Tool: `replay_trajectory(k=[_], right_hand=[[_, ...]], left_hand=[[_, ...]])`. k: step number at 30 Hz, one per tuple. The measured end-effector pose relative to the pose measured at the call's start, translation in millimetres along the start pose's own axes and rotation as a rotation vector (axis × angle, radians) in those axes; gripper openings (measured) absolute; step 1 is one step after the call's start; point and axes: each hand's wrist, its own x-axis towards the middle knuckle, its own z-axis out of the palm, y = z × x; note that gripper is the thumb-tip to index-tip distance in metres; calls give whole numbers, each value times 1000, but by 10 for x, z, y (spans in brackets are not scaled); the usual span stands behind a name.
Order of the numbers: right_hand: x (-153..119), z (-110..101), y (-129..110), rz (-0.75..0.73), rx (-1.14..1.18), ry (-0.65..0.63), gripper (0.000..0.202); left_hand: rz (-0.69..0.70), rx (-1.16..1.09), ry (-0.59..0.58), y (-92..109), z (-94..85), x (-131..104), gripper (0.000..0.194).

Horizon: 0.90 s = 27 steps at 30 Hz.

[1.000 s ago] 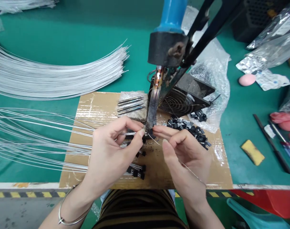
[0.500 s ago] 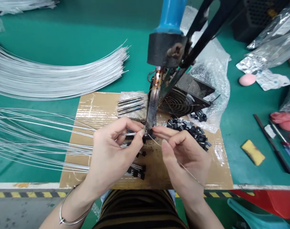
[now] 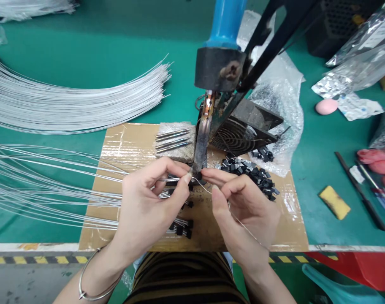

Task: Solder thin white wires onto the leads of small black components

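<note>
A blue-handled soldering iron [image 3: 201, 145] hangs tip down in front of me from a black stand arm. My left hand [image 3: 151, 204] pinches the end of a thin white wire [image 3: 173, 179] between thumb and forefinger, right beside the iron's tip. A strand of solder wire [image 3: 245, 228] runs across my right hand [image 3: 246, 211], which is closed around it. From there its free end reaches up to the tip. My right fingertips lie just right of the tip, by a small dark part that is mostly hidden.
Black connectors [image 3: 249, 173] are heaped right of the iron, before a fan [image 3: 237, 135]. Metal tips [image 3: 172, 141] lie on a pad. Wires with black ends [image 3: 180, 228] rest on the cardboard [image 3: 116, 147]. A white wire bundle [image 3: 85, 105] and a yellow sponge [image 3: 334, 202] flank it.
My right thumb and the solder wire have shifted slightly left. My left hand stays at the iron's tip, almost unmoved.
</note>
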Motion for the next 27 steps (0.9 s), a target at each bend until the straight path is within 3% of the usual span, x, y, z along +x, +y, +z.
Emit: replay_trajectory(k=[27], right_hand=[[10, -12, -34, -7, -87, -1, 23]], left_hand=[[-25, -24, -26, 18, 5, 4, 11]])
